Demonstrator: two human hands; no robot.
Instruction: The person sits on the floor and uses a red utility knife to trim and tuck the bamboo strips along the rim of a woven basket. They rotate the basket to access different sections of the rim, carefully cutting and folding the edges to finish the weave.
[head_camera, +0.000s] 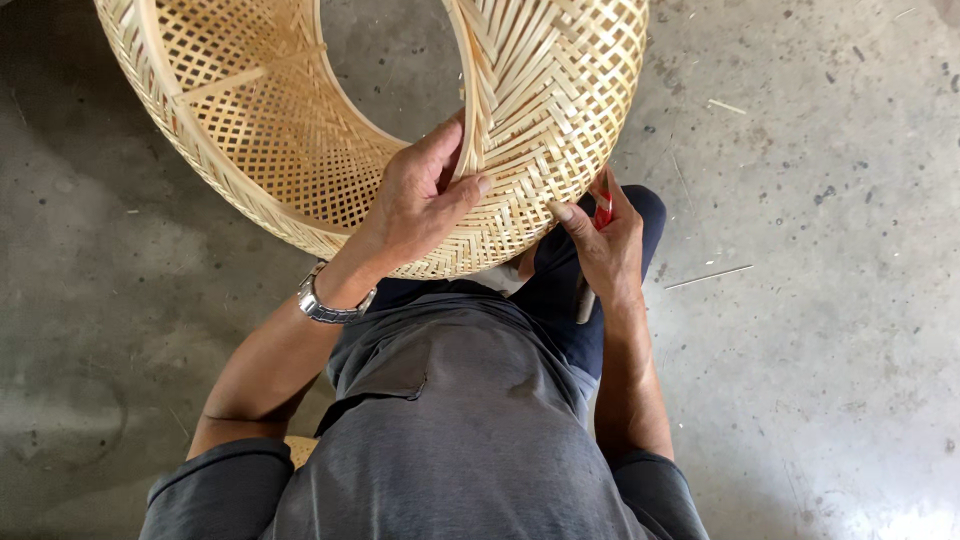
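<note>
Your left hand (420, 200) clamps the inner rim of the pale woven bamboo ring basket (540, 90) held above your lap; your right hand (605, 245) steadies it, fingers closed on a red-handled tool (603, 212). It looks light, springy, crushable; take it by the rims.

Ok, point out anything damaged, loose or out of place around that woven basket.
Nothing on the basket looks broken; the weave looks even where it shows. Loose bamboo slivers lie scattered on the concrete floor. The left hand grips the rim; the right hand holds a red-handled tool, mostly hidden.
</note>
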